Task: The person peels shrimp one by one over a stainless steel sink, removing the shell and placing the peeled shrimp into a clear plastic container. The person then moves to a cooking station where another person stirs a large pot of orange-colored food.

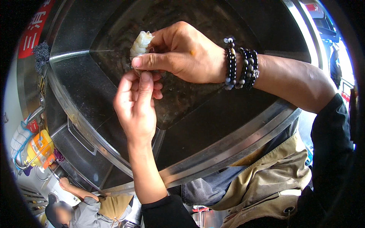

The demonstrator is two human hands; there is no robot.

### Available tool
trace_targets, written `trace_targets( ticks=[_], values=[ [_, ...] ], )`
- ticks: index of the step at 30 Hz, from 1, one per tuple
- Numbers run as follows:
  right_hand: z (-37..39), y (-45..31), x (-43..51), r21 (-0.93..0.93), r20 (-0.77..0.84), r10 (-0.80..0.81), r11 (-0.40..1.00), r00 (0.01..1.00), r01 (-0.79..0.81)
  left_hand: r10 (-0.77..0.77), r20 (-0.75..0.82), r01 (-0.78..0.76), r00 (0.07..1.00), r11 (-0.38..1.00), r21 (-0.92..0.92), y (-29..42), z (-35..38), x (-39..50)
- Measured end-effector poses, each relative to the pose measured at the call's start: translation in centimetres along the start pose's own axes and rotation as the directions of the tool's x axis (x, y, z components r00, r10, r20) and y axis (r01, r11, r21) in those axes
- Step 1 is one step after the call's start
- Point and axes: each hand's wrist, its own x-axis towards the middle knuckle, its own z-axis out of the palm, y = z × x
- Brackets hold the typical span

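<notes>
A pale, translucent shrimp (140,45) is held over a dark metal sink basin (82,94), its thick end curving upward. My right hand (182,52), with several beaded bracelets at the wrist, pinches its middle between thumb and fingers. A small orange speck sits on the back of that hand. Just below, my left hand (138,99) has its thumb and index finger closed on the shrimp's lower end, which the fingers mostly hide. The two hands touch or nearly touch there. Rippled water seems to cover the basin's dark bottom.
The sink's metal rim (228,154) runs between the basin and my apron (273,171). At left are a steel-wool scourer (42,55), a red sign (34,28) with writing, a yellow bottle (40,149) and a cloth (21,139). Another person (88,212) works beside the neighbouring basin (82,162).
</notes>
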Motion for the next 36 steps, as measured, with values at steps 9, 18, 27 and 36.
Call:
trace_targets(
  ticks=[9, 18, 27, 36],
  values=[
    [0.5, 0.8, 0.1, -0.173, -0.064, -0.161, 0.974, 0.985, 0.148, 0.216, -0.036, -0.196, 0.976, 0.935, 0.295, -0.7, 0.3, -0.1],
    [-0.1, 1.1, 0.3, -0.164, 0.121, -0.269, 0.944, 0.956, 0.286, 0.304, -0.008, -0.26, 0.953, 0.827, 0.499, -0.6, -0.6, 0.0],
    [0.4, 1.1, -0.2, -0.322, 0.074, -0.248, 0.911, 0.966, 0.258, 0.484, 0.178, -0.458, 0.857, 0.554, 0.695, -0.9, -0.8, 0.3],
    [0.9, -0.7, -0.3, 0.297, 0.11, 0.57, 0.763, 0.814, -0.574, 0.329, 0.328, -0.421, 0.886, 0.272, 0.865, -0.3, -0.4, -0.1]
  ],
)
